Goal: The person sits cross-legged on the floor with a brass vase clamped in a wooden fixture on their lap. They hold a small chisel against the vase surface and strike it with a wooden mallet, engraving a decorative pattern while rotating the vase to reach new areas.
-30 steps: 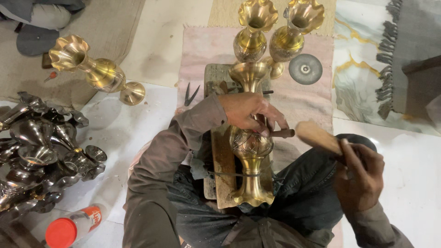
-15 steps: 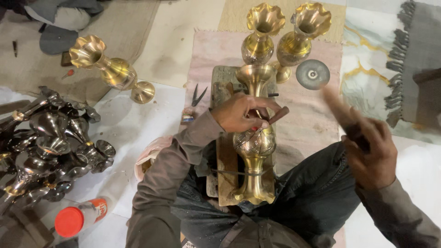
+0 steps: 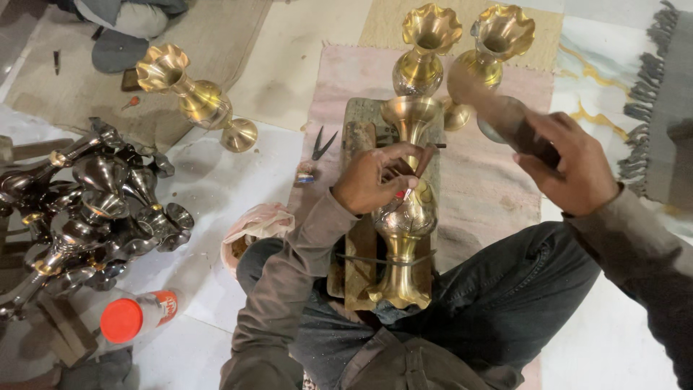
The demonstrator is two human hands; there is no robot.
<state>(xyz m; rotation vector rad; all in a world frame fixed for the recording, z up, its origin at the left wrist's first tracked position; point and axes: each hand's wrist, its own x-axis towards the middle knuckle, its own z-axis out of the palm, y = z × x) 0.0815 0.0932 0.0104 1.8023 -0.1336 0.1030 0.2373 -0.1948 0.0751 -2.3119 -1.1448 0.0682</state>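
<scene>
A brass vase [image 3: 406, 217] lies along a wooden block [image 3: 359, 238] between my knees, strapped down by a dark band. My left hand [image 3: 375, 177] rests on the vase's belly and pinches a thin metal chisel [image 3: 421, 160] with its tip against the engraved surface. My right hand [image 3: 567, 160] is raised to the right and grips a wooden mallet [image 3: 498, 115], blurred, its head in front of the standing vases.
Two upright brass vases [image 3: 427, 43] stand at the far end of a pink mat [image 3: 498, 188]. Another brass vase [image 3: 195, 97] lies tilted at left. A heap of dark vases [image 3: 86, 209], pliers [image 3: 321, 144] and a red-capped bottle [image 3: 137, 318] lie around.
My right hand has swung the mallet up from low beside the chisel to high at the right. The left hand and chisel stay on the vase.
</scene>
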